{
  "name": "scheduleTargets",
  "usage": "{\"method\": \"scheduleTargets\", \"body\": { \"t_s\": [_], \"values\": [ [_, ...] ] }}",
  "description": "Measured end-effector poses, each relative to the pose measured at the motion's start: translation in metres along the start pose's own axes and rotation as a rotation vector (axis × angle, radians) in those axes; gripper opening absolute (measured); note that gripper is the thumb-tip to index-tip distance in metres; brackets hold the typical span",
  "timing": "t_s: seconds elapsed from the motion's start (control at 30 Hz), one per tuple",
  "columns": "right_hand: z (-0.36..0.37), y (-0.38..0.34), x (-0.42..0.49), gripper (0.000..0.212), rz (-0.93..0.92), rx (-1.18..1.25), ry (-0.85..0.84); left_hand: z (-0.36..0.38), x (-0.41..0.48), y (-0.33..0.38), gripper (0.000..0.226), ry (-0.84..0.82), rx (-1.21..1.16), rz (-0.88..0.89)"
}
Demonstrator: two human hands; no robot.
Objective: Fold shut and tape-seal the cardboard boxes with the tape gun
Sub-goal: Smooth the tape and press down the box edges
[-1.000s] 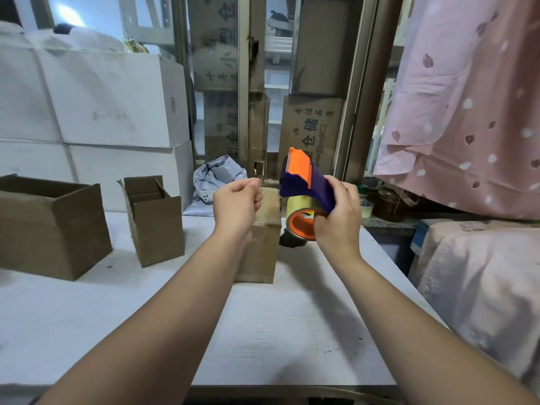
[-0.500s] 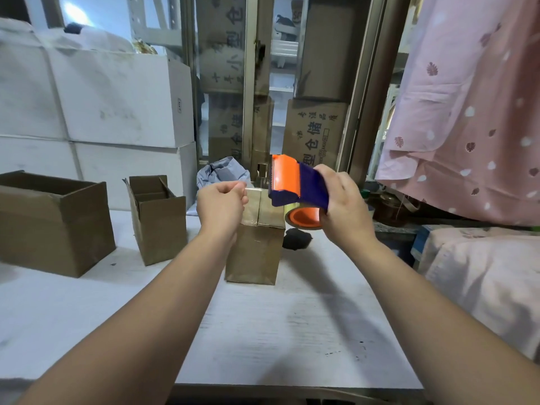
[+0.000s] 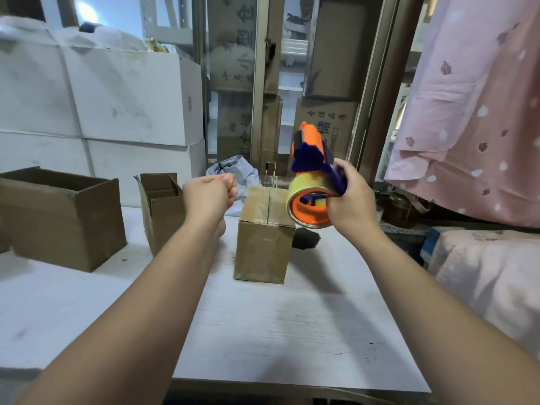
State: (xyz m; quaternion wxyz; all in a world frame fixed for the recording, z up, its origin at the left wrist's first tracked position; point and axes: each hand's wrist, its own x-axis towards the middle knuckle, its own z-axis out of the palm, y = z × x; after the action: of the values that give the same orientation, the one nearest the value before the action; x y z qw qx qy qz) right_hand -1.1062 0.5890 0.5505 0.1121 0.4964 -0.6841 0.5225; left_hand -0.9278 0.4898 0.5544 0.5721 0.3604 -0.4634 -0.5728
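**Tape gun raised over a folded box**

The right hand (image 3: pixel 349 200) is gripping the tape gun (image 3: pixel 314 168) by its purple body, holding it just above the far right corner of the closed box (image 3: pixel 264 247), probably lining up a strip along the top seam. The gun's long axis is tilting steeply, with the orange head pointing up and away and the roll hanging low. The left hand (image 3: pixel 209 197) is hovering beside the box with its fingers curled into a fist; I cannot tell whether it is pinching a tape end. The box is standing mid-desk (image 3: pixel 292 331), and two open boxes (image 3: pixel 58 217) are waiting on the left.
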Motion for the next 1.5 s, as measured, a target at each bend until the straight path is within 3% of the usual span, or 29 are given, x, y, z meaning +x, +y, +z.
{"method": "scheduleTargets", "body": {
  "t_s": [0.1, 0.17, 0.27, 0.4, 0.5, 0.63, 0.87, 1.17, 1.5],
  "values": [
    [-0.002, -0.001, -0.006, 0.054, -0.201, -0.166, -0.028, -0.005, 0.002, -0.004, 0.022, -0.019, 0.002, -0.065],
    [-0.001, 0.002, -0.008, 0.059, -0.281, -0.324, -0.082, -0.008, 0.002, -0.007, 0.017, -0.027, -0.012, -0.115],
    [0.003, 0.006, -0.007, 0.059, -0.239, -0.414, -0.13, -0.011, 0.002, -0.007, 0.018, -0.022, -0.001, -0.139],
    [0.003, 0.01, -0.007, 0.058, -0.216, -0.497, -0.185, -0.012, -0.005, 0.008, 0.028, 0.007, 0.034, 0.035],
    [-0.002, 0.01, -0.008, 0.05, -0.157, -0.361, -0.134, -0.016, -0.005, 0.007, 0.027, -0.02, 0.061, 0.072],
    [-0.01, 0.007, -0.007, 0.054, -0.024, -0.155, -0.042, -0.024, 0.005, -0.019, 0.024, -0.038, 0.014, -0.103],
    [-0.011, 0.014, -0.013, 0.053, -0.071, -0.281, -0.1, -0.025, 0.018, -0.044, 0.014, -0.029, 0.212, -0.105],
    [-0.007, 0.025, -0.019, 0.053, -0.056, -0.268, -0.098, -0.017, 0.013, -0.043, 0.016, 0.007, 0.068, -0.154],
    [-0.008, 0.034, -0.021, 0.057, -0.02, -0.285, -0.121, -0.012, 0.021, -0.052, 0.019, 0.035, 0.239, -0.126]
  ]
}}
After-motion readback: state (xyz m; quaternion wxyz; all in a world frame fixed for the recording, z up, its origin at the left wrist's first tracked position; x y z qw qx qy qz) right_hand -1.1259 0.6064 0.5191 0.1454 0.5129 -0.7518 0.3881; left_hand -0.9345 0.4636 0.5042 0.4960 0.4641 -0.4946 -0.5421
